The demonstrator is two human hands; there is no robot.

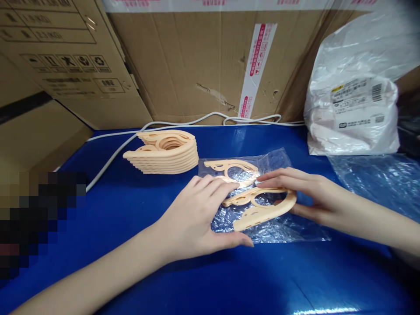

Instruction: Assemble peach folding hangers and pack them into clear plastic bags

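Note:
A beige plastic folding hanger (272, 215) is in my right hand (303, 192), gripped at its rounded right end, fingers above and thumb side underneath. My left hand (200, 214) lies palm down, thumb spread wide, its fingertips by the left side of the hangers. Just behind, a second folding hanger (229, 165) rests on or inside a clear plastic bag (278, 162); which one I cannot tell. The bag is flat on the blue table under both hands. To the left stands a neat stack of matching folded hangers (164, 159).
Large cardboard boxes (190, 57) wall off the back and left of the blue table (131, 232). A white cable (113, 159) runs along them. At the right are a white labelled plastic bag (351, 109) and more clear plastic film (377, 175).

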